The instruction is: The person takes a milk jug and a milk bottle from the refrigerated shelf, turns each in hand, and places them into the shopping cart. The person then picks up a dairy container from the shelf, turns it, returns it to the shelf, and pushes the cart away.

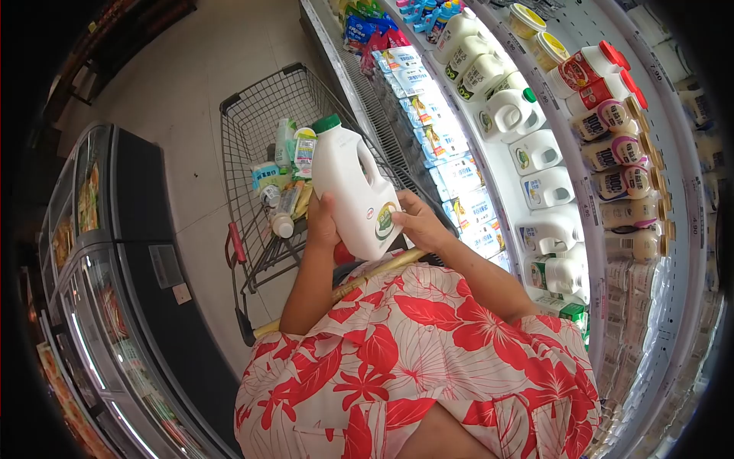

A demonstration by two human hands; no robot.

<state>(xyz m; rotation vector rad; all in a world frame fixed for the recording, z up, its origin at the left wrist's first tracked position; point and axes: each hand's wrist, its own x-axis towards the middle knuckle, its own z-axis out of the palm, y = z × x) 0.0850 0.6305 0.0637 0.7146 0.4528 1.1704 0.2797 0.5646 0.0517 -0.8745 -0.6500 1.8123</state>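
Note:
A large white milk jug [345, 183] with a green cap and a round green label is held up in front of my chest, tilted a little. My left hand [324, 223] grips its left side near the bottom. On the lower right side, by the label, my right hand [417, 222] holds it with the thumb on the front. The jug's handle faces right, with neither hand through it. Behind and below the jug stands a wire shopping cart [248, 126] with several packages and a bottle [283, 222] inside.
To the right, a lit chilled shelf holds white jugs [535, 151], blue-and-white cartons [456, 177] and brown-capped bottles [612, 149]. Red-capped bottles [589, 70] lie higher up. Glass-topped freezers [138, 306] line the left side. The cart's red-ended handle [236, 243] is close to my body.

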